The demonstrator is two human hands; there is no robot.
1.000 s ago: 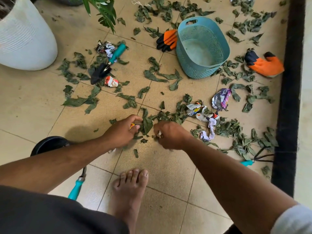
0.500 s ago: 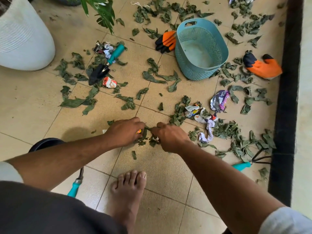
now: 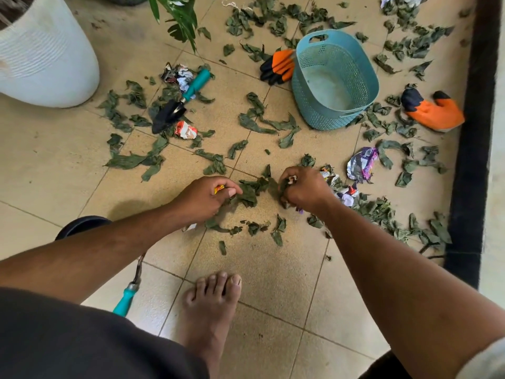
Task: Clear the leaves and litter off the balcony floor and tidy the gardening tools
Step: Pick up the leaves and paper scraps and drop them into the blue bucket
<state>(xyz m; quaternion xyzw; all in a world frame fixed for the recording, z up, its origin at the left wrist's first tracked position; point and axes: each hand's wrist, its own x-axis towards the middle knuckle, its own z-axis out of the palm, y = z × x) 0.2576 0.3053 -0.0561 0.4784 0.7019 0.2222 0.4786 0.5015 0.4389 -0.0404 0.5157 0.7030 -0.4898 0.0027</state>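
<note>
Dark green, curled leaves (image 3: 250, 191) and crumpled wrappers (image 3: 362, 164) litter the tiled floor (image 3: 273, 283). Near centre, the left hand (image 3: 203, 198) and right hand (image 3: 306, 188) each clutch leaves and litter scraps. Farther right, a teal basket (image 3: 306, 97) stands with nothing visible inside.

Both bare forearms reach forward and down, converging toward the floor. The left hand (image 3: 203, 196) lies knuckles-up, fingers curled in a grip, thumb extended toward the right. The right hand (image 3: 306, 188) is bunched into a fist-like grip, knuckles up. The hands stay apart. One bare foot (image 3: 211, 305) stands flat between the arms
</note>
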